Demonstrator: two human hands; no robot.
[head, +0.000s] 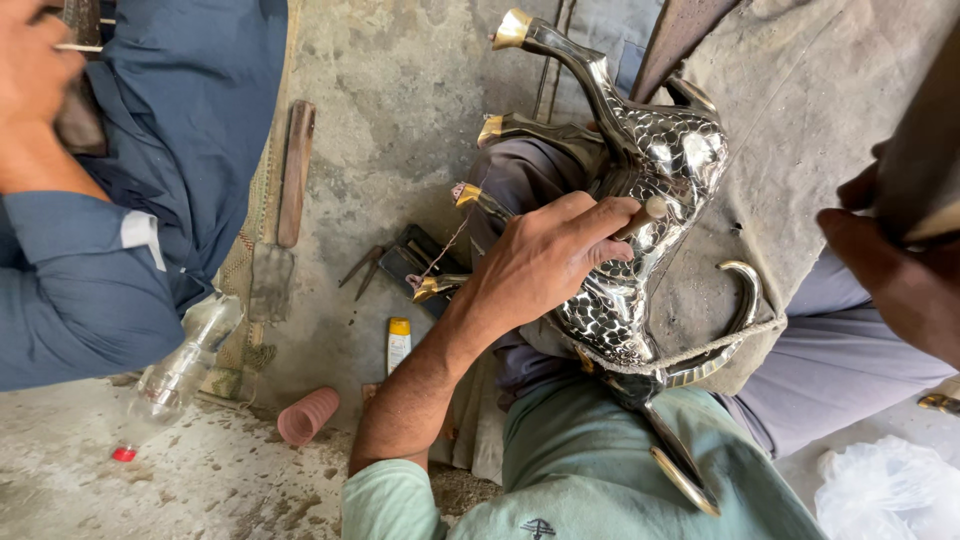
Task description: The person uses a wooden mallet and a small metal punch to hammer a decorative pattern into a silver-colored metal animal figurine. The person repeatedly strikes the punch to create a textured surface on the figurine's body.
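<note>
While the left hand (pixel 545 262) pinches a wooden-handled tool (pixel 640 217) against the scaly polished metal figurine (pixel 655 170), the right hand's (pixel 895 275) grip is unclear.

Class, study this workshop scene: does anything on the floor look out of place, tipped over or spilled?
Yes. A clear plastic bottle lies tipped on its side on the concrete floor, red cap down. A pink ribbed cup also lies on its side nearby. No spilled liquid is visible.

Animal figure (pixel 640 250) – polished metal, mirror-glossy, scale-textured, brass-coloured tips. Floor (pixel 400 110) – rough matt concrete. Bottle (pixel 175 375) clear plastic. Cup (pixel 308 415) ribbed pink plastic. Lap cloth (pixel 800 130) coarse, dull.
</note>
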